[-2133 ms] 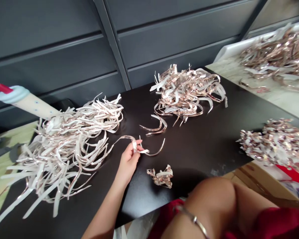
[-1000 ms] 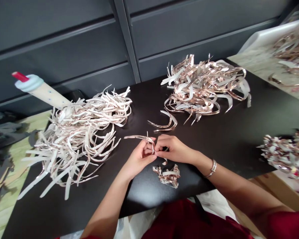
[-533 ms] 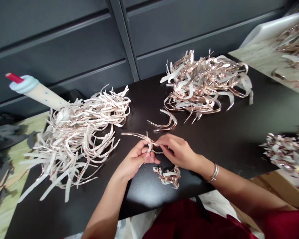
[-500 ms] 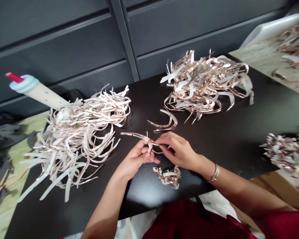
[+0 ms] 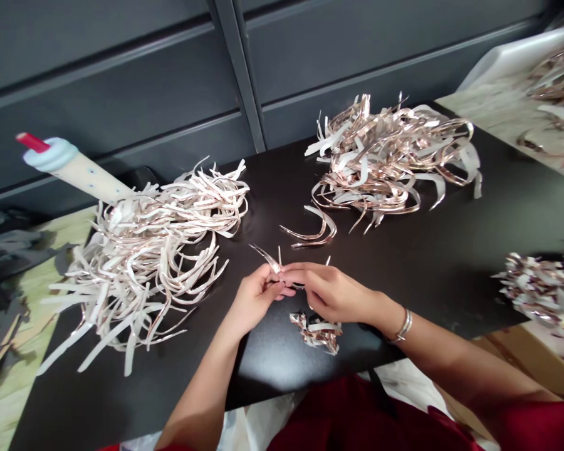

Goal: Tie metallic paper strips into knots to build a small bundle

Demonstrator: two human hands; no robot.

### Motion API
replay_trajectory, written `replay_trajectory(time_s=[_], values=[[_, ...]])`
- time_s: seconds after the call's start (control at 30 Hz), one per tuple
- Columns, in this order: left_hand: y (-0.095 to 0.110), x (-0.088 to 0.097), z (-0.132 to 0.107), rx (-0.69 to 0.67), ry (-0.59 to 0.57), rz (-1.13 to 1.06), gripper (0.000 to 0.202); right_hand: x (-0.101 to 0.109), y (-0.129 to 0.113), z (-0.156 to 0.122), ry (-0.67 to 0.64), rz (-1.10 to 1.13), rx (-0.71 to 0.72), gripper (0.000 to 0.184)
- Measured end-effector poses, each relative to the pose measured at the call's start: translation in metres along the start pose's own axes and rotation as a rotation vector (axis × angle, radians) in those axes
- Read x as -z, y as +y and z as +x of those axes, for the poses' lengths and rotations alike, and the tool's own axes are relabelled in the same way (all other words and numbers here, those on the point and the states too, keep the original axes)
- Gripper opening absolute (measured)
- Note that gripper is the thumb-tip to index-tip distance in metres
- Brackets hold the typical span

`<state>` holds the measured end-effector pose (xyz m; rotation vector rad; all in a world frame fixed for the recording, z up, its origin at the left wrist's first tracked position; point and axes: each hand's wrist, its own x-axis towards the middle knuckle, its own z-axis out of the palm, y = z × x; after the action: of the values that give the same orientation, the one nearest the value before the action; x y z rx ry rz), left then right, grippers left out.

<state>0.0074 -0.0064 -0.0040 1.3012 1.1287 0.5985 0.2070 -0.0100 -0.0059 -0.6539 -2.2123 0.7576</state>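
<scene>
Between my two hands, above the black table, are thin shiny rose-gold and white strips (image 5: pixel 269 258). My left hand (image 5: pixel 258 295) pinches them, thumb against the fingers. Pressed close against it, my right hand (image 5: pixel 331 291) has its fingers closed on the strips too, and short strip ends poke out above and below its fingers. Just below the hands lies a small bundle of short, crinkled strips (image 5: pixel 317 333). A few loose curved strips (image 5: pixel 313 233) rest on the table beyond my fingers. What exactly the fingertips do with the strips is partly hidden.
A large pile of white and rose-gold strips (image 5: pixel 164 250) covers the left of the black table (image 5: pixel 423 269). Another pile (image 5: pixel 390 156) lies at the back right. Crinkled bundles (image 5: pixel 540 285) sit at the right edge. A pale cylinder with a red tip (image 5: pixel 79 169) leans behind the left pile.
My right hand has moved in against the left, its fingers now over the strips. The long strip end that pointed left has swung up and shows shorter.
</scene>
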Motion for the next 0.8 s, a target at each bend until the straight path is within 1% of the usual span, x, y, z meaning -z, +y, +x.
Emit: replay_trajectory(time_s=[0.1,0.2,0.27,0.33,0.4,0.5,0.63,0.73,0.8], values=[[0.002,0.004,-0.002,0.017,-0.052,0.039,0.014,0.008,-0.001,0.001,-0.027,0.059,-0.023,0.063],[0.003,0.007,-0.003,-0.013,-0.12,0.078,0.01,0.014,-0.004,0.002,-0.02,0.184,-0.036,0.065],[0.003,0.006,-0.004,-0.04,-0.109,0.131,0.011,0.014,-0.005,0.003,-0.022,0.221,-0.028,0.066],[0.003,0.004,-0.004,-0.056,-0.067,0.193,0.013,0.013,-0.005,0.004,-0.013,0.215,-0.015,0.065],[0.004,0.001,-0.004,-0.056,-0.061,0.203,0.016,0.011,-0.003,0.003,0.02,0.253,-0.018,0.061],[0.006,-0.001,-0.004,-0.057,-0.085,0.143,0.017,0.013,0.002,0.0,0.102,0.476,-0.1,0.049],[0.005,0.0,-0.004,-0.033,-0.067,0.08,0.019,0.013,0.006,-0.001,0.266,0.841,-0.238,0.026],[0.003,-0.003,-0.003,-0.031,-0.032,0.059,0.018,0.005,0.004,0.002,0.407,0.993,-0.289,0.013],[0.003,-0.009,-0.004,-0.067,0.003,0.082,0.014,-0.003,0.002,0.006,0.498,1.047,-0.331,0.005]])
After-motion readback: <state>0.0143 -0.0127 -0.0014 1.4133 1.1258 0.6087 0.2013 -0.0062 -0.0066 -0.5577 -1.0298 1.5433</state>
